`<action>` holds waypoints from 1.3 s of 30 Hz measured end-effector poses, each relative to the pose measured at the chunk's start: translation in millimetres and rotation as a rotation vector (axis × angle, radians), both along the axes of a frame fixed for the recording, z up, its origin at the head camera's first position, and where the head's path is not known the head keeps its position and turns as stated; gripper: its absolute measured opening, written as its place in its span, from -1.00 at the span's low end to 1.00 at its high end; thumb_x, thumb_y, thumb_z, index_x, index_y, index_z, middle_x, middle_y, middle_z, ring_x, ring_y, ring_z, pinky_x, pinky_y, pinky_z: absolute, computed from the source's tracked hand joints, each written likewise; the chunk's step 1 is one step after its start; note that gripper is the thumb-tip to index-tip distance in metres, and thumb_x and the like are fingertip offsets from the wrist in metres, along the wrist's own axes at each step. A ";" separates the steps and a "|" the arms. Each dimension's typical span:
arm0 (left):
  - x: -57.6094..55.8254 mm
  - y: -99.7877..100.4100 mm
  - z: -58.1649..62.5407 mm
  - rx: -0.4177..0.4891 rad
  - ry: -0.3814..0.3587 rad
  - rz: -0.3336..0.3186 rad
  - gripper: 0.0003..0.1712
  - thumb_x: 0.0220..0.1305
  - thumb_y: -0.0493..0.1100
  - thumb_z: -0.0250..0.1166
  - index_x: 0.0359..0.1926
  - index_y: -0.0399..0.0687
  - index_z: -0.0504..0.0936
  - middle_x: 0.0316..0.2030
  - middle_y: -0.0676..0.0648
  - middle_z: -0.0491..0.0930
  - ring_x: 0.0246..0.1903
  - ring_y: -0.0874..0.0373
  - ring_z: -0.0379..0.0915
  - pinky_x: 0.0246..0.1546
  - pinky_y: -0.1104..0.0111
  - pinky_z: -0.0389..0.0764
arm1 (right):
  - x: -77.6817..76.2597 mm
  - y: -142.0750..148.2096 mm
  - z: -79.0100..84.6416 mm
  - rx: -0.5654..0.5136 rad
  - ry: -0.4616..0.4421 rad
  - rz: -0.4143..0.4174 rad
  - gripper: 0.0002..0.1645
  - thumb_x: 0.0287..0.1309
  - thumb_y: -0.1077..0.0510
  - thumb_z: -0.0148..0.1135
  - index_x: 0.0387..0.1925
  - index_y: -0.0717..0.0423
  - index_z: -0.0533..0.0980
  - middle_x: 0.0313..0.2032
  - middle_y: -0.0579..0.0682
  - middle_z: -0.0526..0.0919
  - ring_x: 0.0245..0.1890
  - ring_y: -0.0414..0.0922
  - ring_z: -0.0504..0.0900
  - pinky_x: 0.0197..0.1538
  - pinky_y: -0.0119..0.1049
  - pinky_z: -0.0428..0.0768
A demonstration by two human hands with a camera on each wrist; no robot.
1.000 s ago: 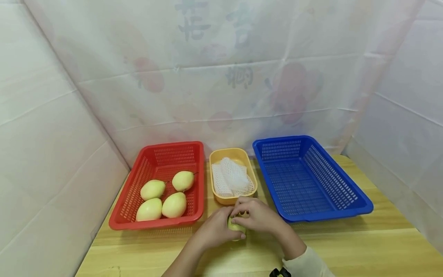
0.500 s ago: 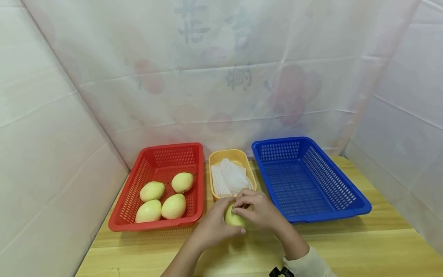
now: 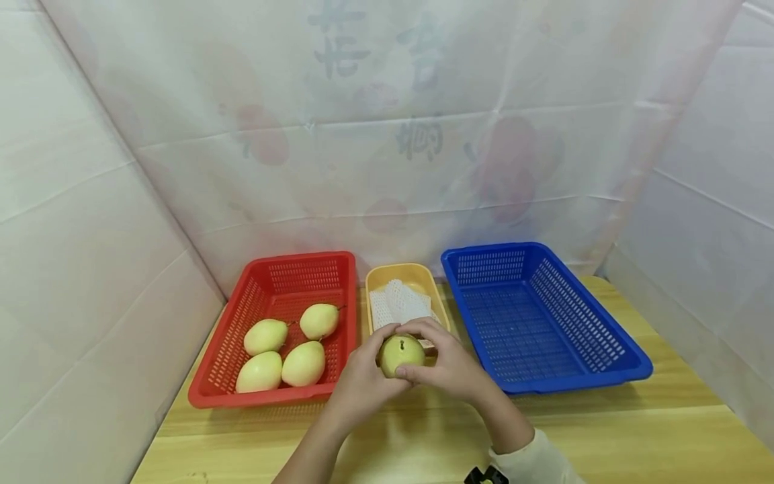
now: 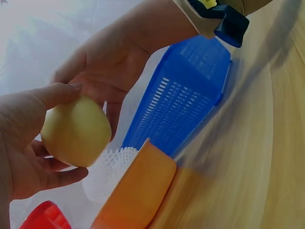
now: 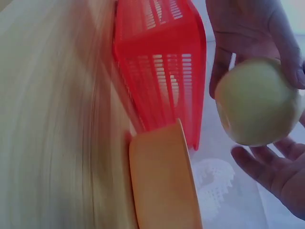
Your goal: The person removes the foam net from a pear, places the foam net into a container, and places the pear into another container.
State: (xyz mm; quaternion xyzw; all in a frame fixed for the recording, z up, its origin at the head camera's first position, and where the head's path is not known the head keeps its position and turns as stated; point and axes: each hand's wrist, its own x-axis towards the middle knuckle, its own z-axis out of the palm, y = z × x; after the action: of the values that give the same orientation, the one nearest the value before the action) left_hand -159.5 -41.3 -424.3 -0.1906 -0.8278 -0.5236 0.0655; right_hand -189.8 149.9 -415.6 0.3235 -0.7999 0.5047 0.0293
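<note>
A yellow-green pear is held between both hands above the table, its stem turned up toward the head camera. My left hand curls round its left side; in the left wrist view the thumb lies along the pear. From the other side my right hand grips it, with the thumb on the near face. Just behind the hands stands a yellow container holding white foam fruit nets. Its near end is hidden by the hands in the head view.
At the left, a red basket holds several pears. A blue basket stands at the right. The wooden table extends in front of them, and white printed cloth hangs behind and at the sides.
The pear has risen off the table and turned so its stem shows. My right fingers have moved from the stem area to round the pear's side.
</note>
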 end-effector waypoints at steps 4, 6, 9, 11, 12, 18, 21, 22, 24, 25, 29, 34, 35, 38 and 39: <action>0.9 -5.2 5.8 -0.030 0.033 0.005 -0.06 -0.03 0.05 0.56 0.37 0.20 0.32 0.17 0.08 0.51 -0.10 0.19 0.55 -0.20 0.42 0.62 | -2.3 -5.0 -1.9 -0.105 -0.120 0.009 -0.44 0.04 0.07 0.50 0.10 -0.20 0.52 0.12 -0.13 0.51 0.05 -0.01 0.52 0.01 -0.21 0.65; 1.7 -8.6 10.3 -0.047 0.034 -0.004 -0.02 -0.05 0.06 0.58 0.39 0.21 0.30 0.20 0.10 0.48 -0.08 0.20 0.53 -0.18 0.42 0.62 | -3.3 -7.4 -2.8 -0.154 -0.130 0.005 -0.46 0.03 0.11 0.50 0.08 -0.15 0.53 0.11 -0.09 0.52 0.03 -0.02 0.54 -0.02 -0.20 0.66; 1.6 -13.1 17.9 -0.071 0.041 -0.029 0.03 -0.07 0.05 0.59 0.41 0.23 0.27 0.24 0.14 0.43 -0.04 0.22 0.51 -0.12 0.39 0.62 | -4.5 -11.3 -3.0 -0.230 -0.115 0.000 -0.48 0.04 0.18 0.48 0.07 -0.04 0.53 0.09 0.00 0.53 -0.02 -0.05 0.59 -0.08 -0.21 0.69; 0.6 -15.2 21.9 -0.100 0.058 -0.032 0.04 -0.07 0.04 0.60 0.42 0.24 0.26 0.25 0.16 0.40 -0.01 0.23 0.49 -0.09 0.37 0.62 | -5.4 -14.6 -3.2 -0.277 -0.107 -0.004 -0.48 0.05 0.23 0.47 0.07 0.03 0.52 0.07 0.06 0.53 -0.05 -0.08 0.62 -0.12 -0.22 0.71; -0.1 -16.0 23.8 -0.118 0.070 -0.027 0.03 -0.06 0.03 0.59 0.41 0.24 0.26 0.25 0.17 0.40 -0.01 0.24 0.48 -0.07 0.36 0.62 | -5.9 -16.4 -3.5 -0.298 -0.106 -0.005 -0.49 0.05 0.25 0.46 0.07 0.06 0.53 0.07 0.08 0.53 -0.07 -0.10 0.63 -0.14 -0.23 0.71; -4.9 -25.1 31.5 -0.208 0.097 0.047 -0.06 -0.05 0.02 0.58 0.36 0.15 0.35 0.20 0.14 0.43 0.00 0.24 0.45 -0.09 0.33 0.60 | -11.3 -28.6 -6.5 -0.338 -0.099 0.003 -0.50 0.14 0.25 0.39 0.13 0.11 0.52 0.09 0.12 0.57 0.03 -0.05 0.61 -0.07 -0.24 0.70; -9.5 -35.6 35.9 -0.222 0.089 0.085 -0.10 -0.06 0.01 0.59 0.33 0.08 0.40 0.17 0.13 0.46 -0.02 0.21 0.45 -0.14 0.32 0.60 | -14.6 -31.2 -9.9 -0.307 -0.075 -0.034 -0.52 0.18 0.19 0.37 0.14 0.07 0.52 0.11 0.08 0.57 0.11 0.05 0.57 0.02 -0.21 0.67; -11.4 -40.2 38.0 -0.226 0.084 0.104 -0.11 -0.06 0.00 0.59 0.31 0.08 0.41 0.15 0.13 0.47 -0.02 0.20 0.46 -0.15 0.31 0.61 | -15.9 -31.1 -11.5 -0.279 -0.058 -0.063 -0.53 0.18 0.15 0.37 0.14 0.03 0.53 0.11 0.05 0.58 0.12 0.05 0.56 0.05 -0.20 0.66; -16.0 -51.3 42.3 -0.235 0.076 0.149 -0.13 -0.07 0.01 0.59 0.29 0.09 0.43 0.14 0.12 0.48 -0.01 0.16 0.47 -0.16 0.29 0.62 | -19.0 -29.8 -15.6 -0.198 -0.012 -0.126 -0.54 0.16 0.06 0.40 0.11 -0.05 0.56 0.09 -0.03 0.59 0.12 0.03 0.56 0.08 -0.11 0.64; -18.4 -57.3 45.1 -0.236 0.072 0.168 -0.13 -0.07 0.01 0.59 0.29 0.08 0.42 0.14 0.10 0.48 0.00 0.13 0.48 -0.16 0.26 0.63 | -21.1 -28.8 -18.3 -0.141 0.020 -0.162 -0.54 0.15 0.00 0.41 0.09 -0.09 0.57 0.08 -0.08 0.60 0.10 -0.01 0.57 0.08 -0.10 0.63; -29.9 -83.6 54.9 -0.258 0.035 0.229 -0.12 -0.05 0.03 0.57 0.31 0.12 0.39 0.18 0.03 0.47 0.02 0.02 0.49 -0.22 0.20 0.66 | -27.1 -23.9 -29.7 0.100 0.143 -0.255 -0.53 0.13 -0.13 0.39 0.05 -0.09 0.61 0.03 -0.19 0.60 0.09 -0.11 0.57 0.12 -0.02 0.59; -50.5 -114.3 60.6 -0.297 0.006 0.275 -0.13 0.00 0.05 0.53 0.33 0.06 0.35 0.13 -0.05 0.48 -0.08 -0.04 0.49 -0.35 0.27 0.64 | -29.9 -20.7 -38.0 0.261 0.199 -0.261 -0.61 0.11 -0.02 0.43 -0.02 0.00 0.65 -0.06 -0.18 0.64 0.04 -0.12 0.61 0.07 -0.09 0.62; -55.2 -120.0 60.8 -0.307 0.001 0.284 -0.13 0.01 0.06 0.52 0.33 0.05 0.34 0.12 -0.06 0.48 -0.11 -0.04 0.50 -0.37 0.28 0.63 | -30.8 -20.3 -39.1 0.277 0.209 -0.263 -0.63 0.10 0.01 0.44 -0.05 0.00 0.66 -0.08 -0.17 0.66 0.01 -0.12 0.62 0.05 -0.09 0.62; -70.0 -136.3 59.2 -0.325 -0.025 0.306 -0.12 0.04 0.08 0.50 0.35 0.01 0.32 0.07 -0.10 0.49 -0.17 -0.04 0.51 -0.41 0.30 0.61 | -34.0 -19.1 -43.3 0.344 0.234 -0.290 -0.68 0.07 0.03 0.46 -0.11 0.00 0.68 -0.15 -0.16 0.69 -0.06 -0.13 0.64 -0.01 -0.13 0.64; -75.0 -141.4 57.8 -0.335 -0.033 0.312 -0.11 0.05 0.09 0.49 0.35 0.00 0.31 0.08 -0.11 0.49 -0.19 -0.04 0.51 -0.41 0.31 0.60 | -35.2 -18.7 -44.9 0.371 0.244 -0.297 -0.70 0.07 0.04 0.46 -0.13 -0.01 0.69 -0.17 -0.16 0.70 -0.10 -0.14 0.64 -0.03 -0.15 0.64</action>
State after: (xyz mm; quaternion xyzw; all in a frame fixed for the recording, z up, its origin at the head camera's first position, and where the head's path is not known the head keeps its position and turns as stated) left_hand -234.5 -182.7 -366.5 -0.0601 -0.9236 -0.3653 0.0994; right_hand -225.1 131.2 -460.6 0.2609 -0.9080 0.2968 0.1393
